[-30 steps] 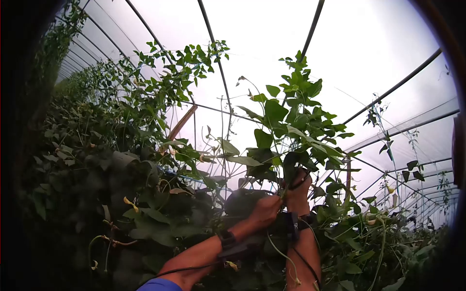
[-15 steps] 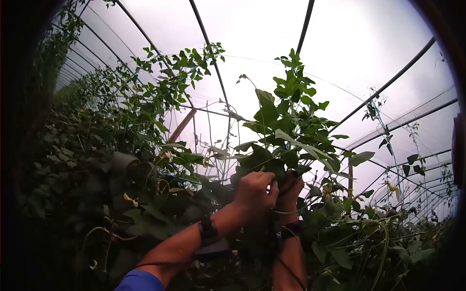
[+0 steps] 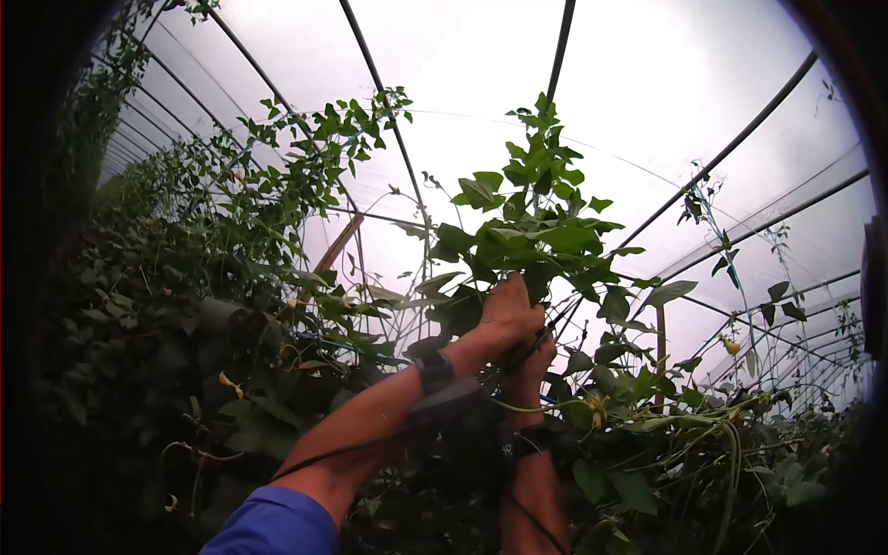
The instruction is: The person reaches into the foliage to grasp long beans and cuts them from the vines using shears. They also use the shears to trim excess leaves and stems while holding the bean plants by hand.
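A leafy climbing bean vine (image 3: 546, 236) rises in a bunch in front of me against the bright cover. My left hand (image 3: 509, 314) is closed at the base of this bunch, its fingers up among the stems and partly hidden by leaves. Just below and to the right, my right hand (image 3: 529, 370) is wrapped around dark stems of the same bunch. The two hands almost touch. Both wrists carry dark bands with a cable, and a blue sleeve (image 3: 273, 523) covers my left upper forearm.
Dense vines (image 3: 139, 314) fill the left side. Long thin pods (image 3: 731, 462) and tangled stems hang at the right. A wooden post (image 3: 340, 242) leans behind. Dark metal hoops (image 3: 731, 139) carry the translucent cover, and blue strings (image 3: 731, 240) hang at the right.
My left hand has moved up into the leaves, and the right hand is slightly lower and further left. The upper leaves have shifted and turned. The whole view has drifted slightly.
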### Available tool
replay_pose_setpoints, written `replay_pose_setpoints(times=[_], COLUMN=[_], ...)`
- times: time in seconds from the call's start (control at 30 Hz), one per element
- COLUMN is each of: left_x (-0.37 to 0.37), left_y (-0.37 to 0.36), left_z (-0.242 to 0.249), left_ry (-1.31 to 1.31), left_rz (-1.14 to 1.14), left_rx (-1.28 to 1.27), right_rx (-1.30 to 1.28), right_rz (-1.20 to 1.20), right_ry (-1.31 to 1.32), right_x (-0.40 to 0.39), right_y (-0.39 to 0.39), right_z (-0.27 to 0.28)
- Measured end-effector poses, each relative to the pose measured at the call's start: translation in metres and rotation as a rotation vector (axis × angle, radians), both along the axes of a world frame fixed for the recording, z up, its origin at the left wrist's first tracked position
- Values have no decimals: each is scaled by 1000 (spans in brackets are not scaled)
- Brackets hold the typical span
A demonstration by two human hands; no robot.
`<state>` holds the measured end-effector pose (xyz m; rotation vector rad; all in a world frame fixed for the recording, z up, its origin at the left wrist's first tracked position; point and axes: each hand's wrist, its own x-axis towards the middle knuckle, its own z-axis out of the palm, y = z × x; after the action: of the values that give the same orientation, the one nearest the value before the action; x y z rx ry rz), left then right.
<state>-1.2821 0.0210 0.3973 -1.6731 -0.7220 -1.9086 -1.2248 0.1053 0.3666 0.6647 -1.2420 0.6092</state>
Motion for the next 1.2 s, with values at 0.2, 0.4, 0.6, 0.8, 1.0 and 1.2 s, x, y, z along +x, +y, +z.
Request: replay_pose_setpoints(times=[0.2, 0.4, 0.6, 0.8, 1.0, 1.2], left_x=[5, 11, 18, 13, 9, -15], left_y=[-8, -4, -21, -41, -36, -4], left_z=[25, 45, 50, 51, 47, 73], left_ry=[24, 231, 236, 376, 314, 26], left_rz=[380, 644, 711, 855, 731, -47], left_rx=[-248, -180, -202, -230, -122, -269], right_rx=[29, 155, 109, 115, 109, 76], right_rz=[-315, -532, -513, -705, -639, -691], right_ry=[27, 91, 101, 161, 153, 108], right_x=[4, 6, 3, 2, -1, 0], right_y=[-1, -14, 15, 1, 7, -5], right_z=[-3, -11, 3, -1, 0, -11])
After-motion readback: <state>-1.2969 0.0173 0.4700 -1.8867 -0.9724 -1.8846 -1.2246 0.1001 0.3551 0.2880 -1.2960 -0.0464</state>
